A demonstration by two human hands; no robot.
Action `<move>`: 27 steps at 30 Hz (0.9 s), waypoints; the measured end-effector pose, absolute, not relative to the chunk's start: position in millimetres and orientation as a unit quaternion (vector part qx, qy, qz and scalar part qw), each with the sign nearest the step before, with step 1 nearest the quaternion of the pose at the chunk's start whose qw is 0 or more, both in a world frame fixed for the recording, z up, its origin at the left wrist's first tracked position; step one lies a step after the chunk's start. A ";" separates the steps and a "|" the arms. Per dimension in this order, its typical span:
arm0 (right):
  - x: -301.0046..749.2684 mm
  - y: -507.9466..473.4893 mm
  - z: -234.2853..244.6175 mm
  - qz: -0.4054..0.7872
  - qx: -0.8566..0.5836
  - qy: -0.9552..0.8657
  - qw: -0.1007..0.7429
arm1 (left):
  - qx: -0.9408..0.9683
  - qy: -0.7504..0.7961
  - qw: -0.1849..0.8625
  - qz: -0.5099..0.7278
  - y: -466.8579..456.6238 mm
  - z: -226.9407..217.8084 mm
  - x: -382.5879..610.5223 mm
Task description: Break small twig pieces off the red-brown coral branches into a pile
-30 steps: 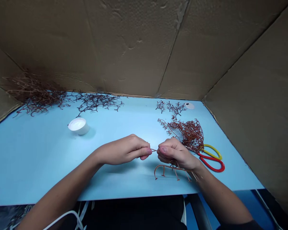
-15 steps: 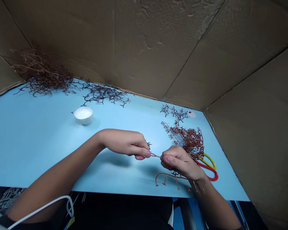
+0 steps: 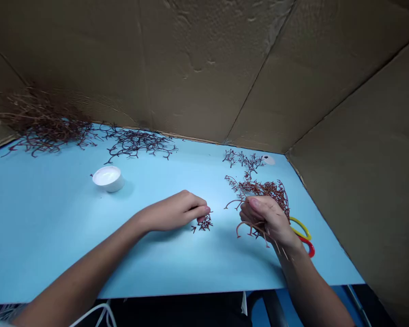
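In the head view, my left hand (image 3: pixel 184 210) is at the middle of the table, thumb and fingers pinched together over a small heap of short dark-brown forked pieces (image 3: pixel 205 223). What sits between its fingertips, if anything, is hidden. My right hand (image 3: pixel 271 220) is a fist closed round a thin reddish-brown branched strip (image 3: pixel 244 223), whose curved ends with short side stubs stick out to the left and hang below the fist. Behind that hand lies a tangled pile of similar reddish-brown strips (image 3: pixel 274 190).
Scissors with yellow and red handles (image 3: pixel 303 229) lie partly hidden beside my right wrist. A white round tub (image 3: pixel 108 179) stands left. Dark branched strips (image 3: pixel 139 141) and a larger brown tangle (image 3: pixel 51 125) lie along the cardboard wall (image 3: pixel 191 91). Small dark pieces (image 3: pixel 250 160) lie back right.
My hands have moved apart, and the thin strand stretched between them no longer spans the gap. My left hand has come down onto the small heap; the right has risen with the strip.
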State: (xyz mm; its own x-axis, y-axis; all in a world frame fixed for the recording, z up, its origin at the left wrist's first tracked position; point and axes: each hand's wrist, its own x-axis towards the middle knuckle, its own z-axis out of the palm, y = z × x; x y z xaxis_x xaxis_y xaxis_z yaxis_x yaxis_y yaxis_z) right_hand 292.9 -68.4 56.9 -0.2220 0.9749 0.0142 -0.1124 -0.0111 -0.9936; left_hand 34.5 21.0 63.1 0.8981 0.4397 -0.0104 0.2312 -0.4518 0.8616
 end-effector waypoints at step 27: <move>267.0 -58.3 4.5 0.365 -0.515 -0.613 0.477 | 0.620 0.301 0.649 0.323 -10.5 28.3 75.7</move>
State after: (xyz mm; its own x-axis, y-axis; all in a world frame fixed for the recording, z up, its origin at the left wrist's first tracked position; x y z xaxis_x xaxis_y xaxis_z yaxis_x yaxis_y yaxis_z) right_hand 267.0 -58.3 4.5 -0.0161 0.9778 0.2087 0.2830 0.2047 -0.9370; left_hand 75.7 -10.5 28.3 0.6102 0.7922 0.0101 -0.0457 0.0224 0.9987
